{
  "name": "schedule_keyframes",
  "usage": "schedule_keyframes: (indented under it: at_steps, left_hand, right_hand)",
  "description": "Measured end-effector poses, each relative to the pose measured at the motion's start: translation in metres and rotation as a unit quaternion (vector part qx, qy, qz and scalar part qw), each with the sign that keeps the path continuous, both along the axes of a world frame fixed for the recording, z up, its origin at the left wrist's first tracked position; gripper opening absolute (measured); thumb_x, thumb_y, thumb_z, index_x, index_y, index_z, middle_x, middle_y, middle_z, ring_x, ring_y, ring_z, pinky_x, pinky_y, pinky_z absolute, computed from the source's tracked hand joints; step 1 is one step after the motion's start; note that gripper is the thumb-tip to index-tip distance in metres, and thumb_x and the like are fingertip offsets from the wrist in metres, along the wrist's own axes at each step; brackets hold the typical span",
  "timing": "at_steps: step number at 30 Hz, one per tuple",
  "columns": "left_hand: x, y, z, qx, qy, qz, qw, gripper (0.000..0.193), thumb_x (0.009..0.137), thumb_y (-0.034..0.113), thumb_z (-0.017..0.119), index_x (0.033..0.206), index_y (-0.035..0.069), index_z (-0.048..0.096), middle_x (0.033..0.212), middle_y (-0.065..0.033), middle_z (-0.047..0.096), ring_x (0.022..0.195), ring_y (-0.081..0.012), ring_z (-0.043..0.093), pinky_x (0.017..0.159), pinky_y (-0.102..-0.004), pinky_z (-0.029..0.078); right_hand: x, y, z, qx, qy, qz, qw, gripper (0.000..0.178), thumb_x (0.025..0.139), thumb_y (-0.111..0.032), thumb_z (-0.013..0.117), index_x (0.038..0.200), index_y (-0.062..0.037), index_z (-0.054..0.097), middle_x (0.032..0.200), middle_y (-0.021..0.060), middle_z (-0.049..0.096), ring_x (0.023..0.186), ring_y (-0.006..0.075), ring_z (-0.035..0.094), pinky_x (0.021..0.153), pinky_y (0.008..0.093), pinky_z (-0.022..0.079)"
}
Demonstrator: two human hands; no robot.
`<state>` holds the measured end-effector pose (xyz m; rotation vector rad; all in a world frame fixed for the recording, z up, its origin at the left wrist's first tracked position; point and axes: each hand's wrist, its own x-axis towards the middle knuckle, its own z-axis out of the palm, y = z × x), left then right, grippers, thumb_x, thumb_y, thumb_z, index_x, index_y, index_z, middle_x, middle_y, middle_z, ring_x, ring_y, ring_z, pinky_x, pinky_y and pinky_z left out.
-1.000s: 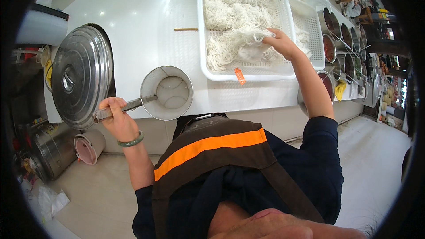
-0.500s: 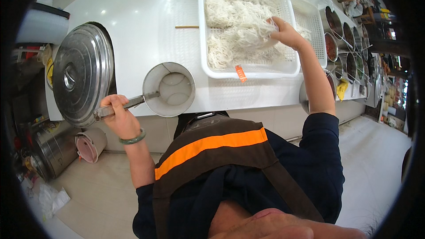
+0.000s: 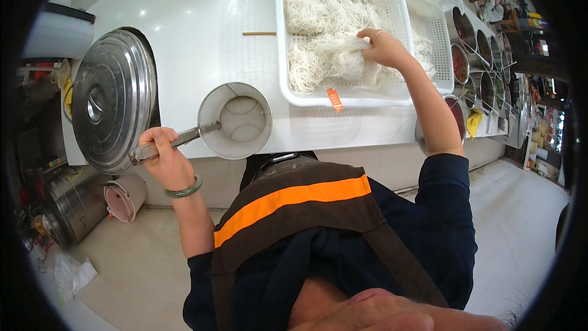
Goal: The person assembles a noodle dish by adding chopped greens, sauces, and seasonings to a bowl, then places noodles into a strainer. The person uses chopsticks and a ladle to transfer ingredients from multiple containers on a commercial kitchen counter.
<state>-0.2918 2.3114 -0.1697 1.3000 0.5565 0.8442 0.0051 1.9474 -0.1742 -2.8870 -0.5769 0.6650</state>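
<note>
My left hand (image 3: pixel 166 160) is closed round the flat metal handle of a deep noodle strainer (image 3: pixel 235 121). Its cylindrical basket looks bare inside and sits at the near edge of the white counter. My right hand (image 3: pixel 387 49) reaches into a white perforated plastic tray (image 3: pixel 343 99), its fingers closed on a bunch of white rice noodles (image 3: pixel 352 61). More noodles (image 3: pixel 331 12) lie in rows farther back in the same tray. The fingertips are partly hidden among the strands.
A large steel pot lid (image 3: pixel 113 101) lies on the counter's left. Near the tray are a thin wooden stick (image 3: pixel 259 33) and an orange tag (image 3: pixel 334 100). On the right stand a second white tray (image 3: pixel 438 43) and several metal food pots (image 3: pixel 459 64). A pink bucket (image 3: pixel 122 202) is below left.
My right hand has shifted slightly left, and the bunch of noodles in it has moved lower over the tray. My left hand and the strainer have hardly moved.
</note>
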Motion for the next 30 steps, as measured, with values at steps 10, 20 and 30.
schedule_keyframes:
  at_steps: [10, 20, 30]
  left_hand:
    - [0.001, 0.002, -0.001, 0.009, 0.004, 0.002, 1.000, 0.008, 0.092, 0.006, 0.051, 0.085, 0.003, 0.048, 0.074, -0.0058, 0.050, 0.069, -0.0134, 0.048, 0.068, -0.0278, 0.041]
    - [0.005, 0.008, -0.004, 0.001, -0.002, -0.014, 1.000, 0.008, 0.095, 0.008, 0.048, 0.088, 0.003, 0.049, 0.073, -0.0047, 0.048, 0.071, -0.0142, 0.045, 0.070, -0.0297, 0.040]
    - [0.001, 0.005, -0.003, 0.007, -0.008, -0.011, 1.000, 0.009, 0.095, 0.007, 0.047, 0.086, 0.003, 0.047, 0.073, -0.0044, 0.046, 0.070, -0.0136, 0.043, 0.070, -0.0294, 0.040]
  right_hand:
    - [0.020, -0.037, 0.026, 0.306, 0.066, -0.148, 0.938, 0.022, 0.075, -0.009, 0.054, 0.094, 0.0014, 0.062, 0.084, 0.0034, 0.060, 0.080, 0.0129, 0.054, 0.072, 0.0293, 0.044]
    - [0.020, -0.044, 0.089, 0.532, 0.050, -0.159, 0.830, 0.025, 0.083, -0.004, 0.054, 0.107, -0.0036, 0.059, 0.092, 0.0021, 0.061, 0.082, 0.0109, 0.059, 0.077, 0.0272, 0.050]
    - [-0.008, -0.033, 0.003, 0.189, -0.026, 0.085, 0.978, 0.059, 0.068, 0.000, 0.052, 0.126, -0.0066, 0.049, 0.133, 0.0183, 0.044, 0.125, 0.0317, 0.041, 0.105, 0.0373, 0.034]
